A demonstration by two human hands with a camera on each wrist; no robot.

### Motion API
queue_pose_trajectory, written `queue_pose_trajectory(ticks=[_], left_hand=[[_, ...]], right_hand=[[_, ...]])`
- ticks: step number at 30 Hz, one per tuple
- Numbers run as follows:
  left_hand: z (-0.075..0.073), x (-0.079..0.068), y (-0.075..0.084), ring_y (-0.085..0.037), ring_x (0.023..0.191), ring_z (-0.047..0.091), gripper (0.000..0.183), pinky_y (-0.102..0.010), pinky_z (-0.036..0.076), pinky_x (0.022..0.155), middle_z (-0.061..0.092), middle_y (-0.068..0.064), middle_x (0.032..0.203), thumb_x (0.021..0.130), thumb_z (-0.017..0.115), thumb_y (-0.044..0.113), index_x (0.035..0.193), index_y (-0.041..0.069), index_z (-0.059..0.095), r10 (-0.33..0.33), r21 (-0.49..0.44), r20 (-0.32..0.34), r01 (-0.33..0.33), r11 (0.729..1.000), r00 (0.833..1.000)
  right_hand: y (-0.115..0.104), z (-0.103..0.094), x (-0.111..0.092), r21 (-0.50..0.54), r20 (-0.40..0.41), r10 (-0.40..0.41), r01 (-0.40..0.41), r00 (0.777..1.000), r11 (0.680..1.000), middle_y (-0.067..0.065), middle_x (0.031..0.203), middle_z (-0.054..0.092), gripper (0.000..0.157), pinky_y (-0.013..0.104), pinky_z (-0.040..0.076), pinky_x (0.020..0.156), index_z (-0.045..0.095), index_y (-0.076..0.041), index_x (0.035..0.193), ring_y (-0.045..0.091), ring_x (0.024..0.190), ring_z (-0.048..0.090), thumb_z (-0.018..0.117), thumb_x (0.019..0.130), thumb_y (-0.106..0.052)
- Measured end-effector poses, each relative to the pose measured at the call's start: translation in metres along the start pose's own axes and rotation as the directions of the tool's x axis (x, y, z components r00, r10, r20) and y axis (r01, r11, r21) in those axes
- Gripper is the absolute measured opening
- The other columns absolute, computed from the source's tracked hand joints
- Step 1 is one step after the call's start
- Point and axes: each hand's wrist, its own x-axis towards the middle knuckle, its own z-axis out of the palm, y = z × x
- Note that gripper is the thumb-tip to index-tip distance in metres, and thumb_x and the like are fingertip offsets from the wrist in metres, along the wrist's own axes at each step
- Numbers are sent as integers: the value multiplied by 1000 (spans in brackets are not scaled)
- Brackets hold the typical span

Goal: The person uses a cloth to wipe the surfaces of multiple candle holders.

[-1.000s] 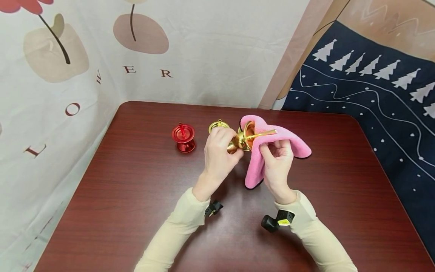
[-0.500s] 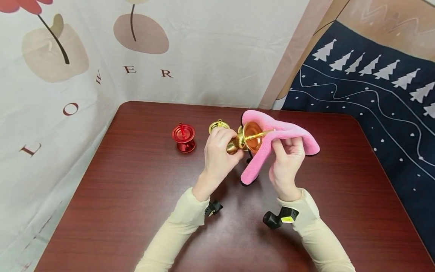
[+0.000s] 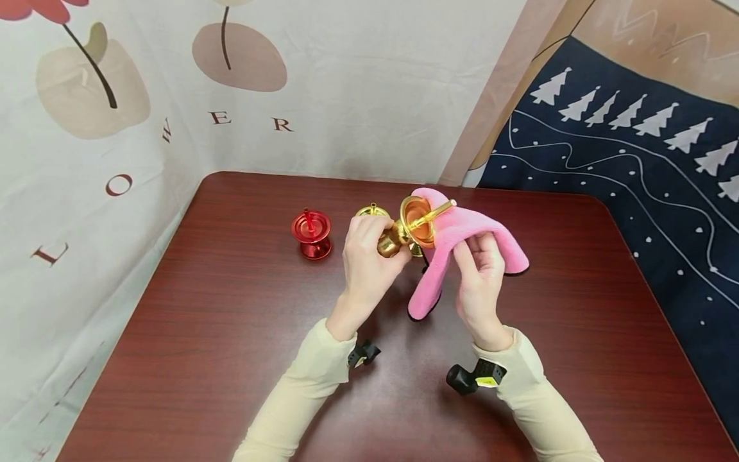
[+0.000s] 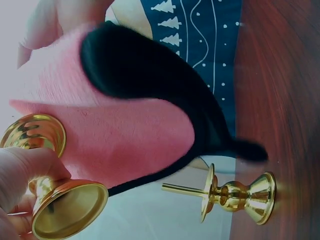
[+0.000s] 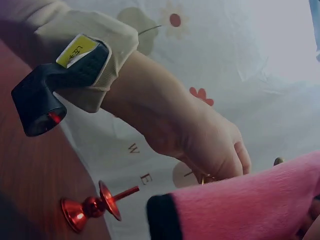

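Note:
In the head view my left hand [image 3: 369,263] grips a gold candlestick [image 3: 389,242] by its lower part, tilted with its dish and spike toward the upper right. The left wrist view shows its flared base [image 4: 70,210] beside the fingers. My right hand [image 3: 482,282] pinches a pink cloth [image 3: 470,226] with black edging, bunched over the fingers. The cloth lies close against the dish's right side, and the spike overlaps it in the head view. Part of the candlestick is hidden behind the left fingers.
A red candlestick [image 3: 312,234] stands upright on the brown table [image 3: 231,308], left of the hands. Behind my left hand shows another gold dish with a spike [image 3: 373,210]. A gold base [image 3: 416,249] peeks out below the held candlestick. Printed curtains hang behind the table.
The right hand moved right with the cloth, then back slightly left. The held candlestick now tips further upward, and its spike, partly covered by cloth half a second ago, shows to its tip.

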Motion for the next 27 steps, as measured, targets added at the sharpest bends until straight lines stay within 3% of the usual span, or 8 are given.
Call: queue_pose_trajectory(ticks=[3,5,7,10,18,21,25,27], left_hand=[[1,0,-1,-27,87,53,26,-38,42,79,63,-8,80,63,78,8,81,2,60,-9,18,-24,9,1000,1000],[2,-1,-1,-27,87,53,26,-38,42,80,63,-9,81,63,78,9,81,2,60,-15,29,-34,16,999,999],[2,-1,-1,-28,88,53,27,-38,42,80,63,-9,82,64,78,10,82,2,60,-19,39,-39,20,999,999],[3,-2,-1,-27,89,53,26,-38,43,82,63,-9,83,65,78,10,82,3,60,-21,49,-41,23,999,999],[6,-4,-3,-27,90,53,25,-38,42,83,63,-9,85,65,77,10,82,3,60,-20,49,-44,22,999,999],[7,-5,-3,-27,90,53,25,-38,42,83,63,-9,85,65,77,10,83,3,60,-19,46,-40,21,999,999],[6,-4,-2,-28,91,53,25,-38,42,84,63,-10,85,66,77,10,84,2,61,-22,31,-48,23,999,999],[6,-4,-1,-28,91,53,25,-38,42,84,63,-10,85,65,77,10,84,2,61,-25,19,-59,27,999,998]], right_hand=[[-4,-2,-2,-200,158,-34,66,987,978,0,107,60,33,25,44,86,54,5,111,13,96,55,63,88,-18],[-6,-3,-2,-371,238,-58,147,969,917,2,107,58,51,24,45,81,51,8,112,15,90,55,72,82,-27],[-8,-2,-2,-514,291,-80,226,953,828,7,102,58,61,24,46,73,50,11,111,17,81,54,79,74,-28],[-10,0,-3,-641,318,-115,303,941,705,14,93,56,48,25,45,64,51,8,105,21,71,53,79,71,-12],[-10,5,-3,-726,361,-251,439,898,529,13,76,56,8,34,41,62,60,3,86,26,68,49,59,78,1],[-9,7,-1,-746,395,-368,528,842,406,14,77,56,7,41,40,64,63,0,84,32,69,49,57,79,-1],[-8,9,1,-777,418,-550,598,723,197,14,83,55,7,47,36,69,66,-5,80,34,77,49,60,78,-3],[-7,9,3,-791,396,-625,595,673,139,13,89,57,7,49,33,73,67,-9,77,33,85,49,63,77,-3]])
